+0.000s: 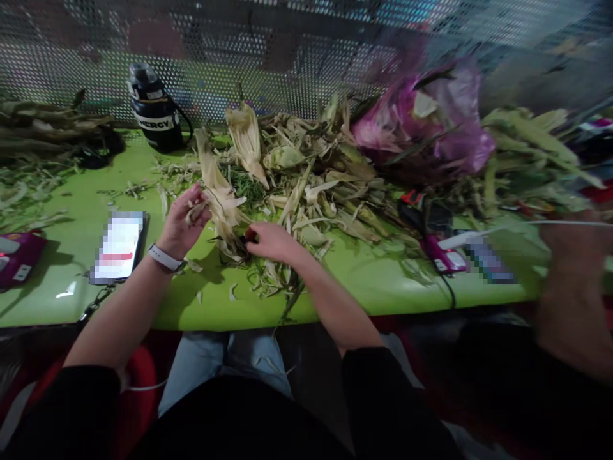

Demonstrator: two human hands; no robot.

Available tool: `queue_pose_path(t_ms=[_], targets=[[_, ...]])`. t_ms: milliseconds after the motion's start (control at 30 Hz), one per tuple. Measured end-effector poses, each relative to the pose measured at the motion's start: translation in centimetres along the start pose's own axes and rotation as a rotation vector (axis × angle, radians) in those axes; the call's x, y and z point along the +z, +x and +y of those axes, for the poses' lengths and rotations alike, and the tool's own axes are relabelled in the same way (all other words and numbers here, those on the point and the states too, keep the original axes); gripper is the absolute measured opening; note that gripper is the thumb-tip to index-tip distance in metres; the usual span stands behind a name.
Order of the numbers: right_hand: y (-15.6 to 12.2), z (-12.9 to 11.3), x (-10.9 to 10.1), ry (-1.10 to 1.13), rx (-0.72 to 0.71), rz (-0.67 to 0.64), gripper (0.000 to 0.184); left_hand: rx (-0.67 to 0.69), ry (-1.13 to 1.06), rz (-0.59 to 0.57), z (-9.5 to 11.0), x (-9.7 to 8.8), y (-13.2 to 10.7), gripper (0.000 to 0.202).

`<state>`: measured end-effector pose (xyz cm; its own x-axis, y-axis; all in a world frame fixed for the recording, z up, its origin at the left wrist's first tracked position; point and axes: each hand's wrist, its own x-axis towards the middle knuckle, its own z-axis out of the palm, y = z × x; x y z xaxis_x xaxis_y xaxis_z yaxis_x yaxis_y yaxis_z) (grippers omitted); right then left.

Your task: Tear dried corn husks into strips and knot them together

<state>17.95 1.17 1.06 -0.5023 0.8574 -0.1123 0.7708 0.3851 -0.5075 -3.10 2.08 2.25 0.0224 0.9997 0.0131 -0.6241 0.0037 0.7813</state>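
My left hand (186,220), with a pale band on its wrist, is curled around pale shreds of corn husk (195,209). Right beside its fingertips stands a dry, pale corn husk (221,195), leaning over the green tabletop (186,306). My right hand (272,243) is closed low by the husk's base, its fingers pinched around a small dark thing (249,236) that I cannot make out. More scraps of husk (268,278) lie under and in front of the right hand.
Behind my hands spreads a heap of corn husks (345,191), with a pink plastic bag (421,128) at its right. A dark bottle (156,112) stands at the back left. Phones (117,246) lie on both sides. Another person's arm (572,275) reaches in at right.
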Motion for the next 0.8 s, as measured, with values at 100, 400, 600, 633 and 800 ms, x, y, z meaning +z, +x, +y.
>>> queue_pose_path(t_ms=[100,400,600,633,800], targets=[[0.1,-0.3,0.6,-0.128,0.031,-0.04,0.03,-0.01,-0.068,-0.027,0.4,-0.1,0.0,0.03],[0.0,1.4,-1.1,-0.364,0.183,0.052,0.028,0.018,-0.043,-0.007,0.2,-0.1,-0.1,0.028],[-0.2,1.4,-0.8,-0.346,0.162,0.029,0.027,-0.014,-0.022,-0.009,-0.5,-0.4,0.2,0.029],[-0.2,1.4,-0.8,-0.347,0.162,0.027,0.023,-0.016,-0.019,-0.018,-0.7,-0.5,0.2,0.029],[-0.3,1.5,-1.4,-0.349,0.139,-0.031,0.015,-0.028,0.128,-0.067,-1.7,-0.4,-0.2,0.027]])
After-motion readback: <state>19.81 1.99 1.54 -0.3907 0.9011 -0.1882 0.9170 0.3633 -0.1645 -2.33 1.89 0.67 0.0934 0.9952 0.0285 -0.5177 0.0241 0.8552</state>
